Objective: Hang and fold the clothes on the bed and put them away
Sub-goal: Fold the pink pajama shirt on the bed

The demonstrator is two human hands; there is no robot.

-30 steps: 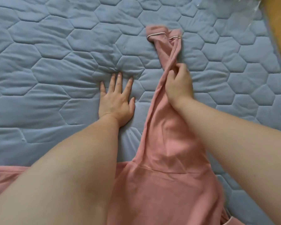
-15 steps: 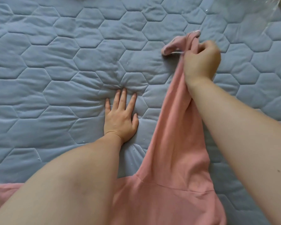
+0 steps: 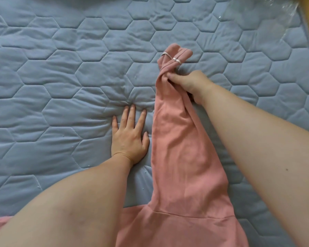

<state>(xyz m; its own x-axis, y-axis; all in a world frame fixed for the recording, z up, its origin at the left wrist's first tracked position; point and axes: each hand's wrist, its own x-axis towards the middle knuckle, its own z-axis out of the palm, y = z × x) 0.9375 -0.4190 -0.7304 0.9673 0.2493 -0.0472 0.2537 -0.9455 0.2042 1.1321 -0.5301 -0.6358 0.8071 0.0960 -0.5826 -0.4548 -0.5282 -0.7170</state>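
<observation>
Person is laying a pink garment [image 3: 185,229] out on a quilted blue bed [image 3: 61,77].
The right grip [image 3: 187,84] is pinching the twisted sleeve [image 3: 177,139] below its cuff, toward the bed's right edge; the left grip [image 3: 129,138] is pressing flat, holding nothing, just beside the sleeve.

Garment cut short, fingertips buried

The garment [image 3: 182,157] runs off the bottom edge and lies partly under the left forearm [image 3: 82,202]. The right hand [image 3: 189,84] has its fingertips hidden in the folds. Beyond it, plastic [image 3: 275,13] is blurred.
</observation>
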